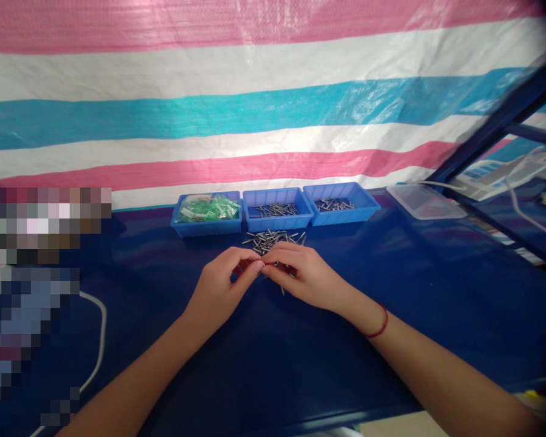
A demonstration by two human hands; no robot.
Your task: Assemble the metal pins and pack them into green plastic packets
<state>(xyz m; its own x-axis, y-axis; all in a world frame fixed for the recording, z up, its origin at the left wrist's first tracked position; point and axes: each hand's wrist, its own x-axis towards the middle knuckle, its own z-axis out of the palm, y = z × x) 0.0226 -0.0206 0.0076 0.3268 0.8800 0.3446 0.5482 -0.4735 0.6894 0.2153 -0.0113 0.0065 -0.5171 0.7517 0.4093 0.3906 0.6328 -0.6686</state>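
Observation:
My left hand (pixel 222 282) and my right hand (pixel 303 273) meet fingertip to fingertip over the dark blue table (pixel 273 352), both pinched closed. A thin metal pin shows between the fingers, too small to see clearly. Just beyond them lies a loose pile of small metal pins (pixel 273 240). Behind the pile stand three blue bins in a row: the left bin (pixel 207 218) holds green and clear packets, the middle bin (pixel 277 212) holds metal pins, the right bin (pixel 341 206) holds more metal pins.
A clear plastic lid or tray (pixel 425 200) lies at the back right. A white cable (pixel 97 340) loops at the left. A dark blue frame bar (pixel 495 127) slants at the right. A striped pink, white and blue tarp (pixel 255 91) hangs behind.

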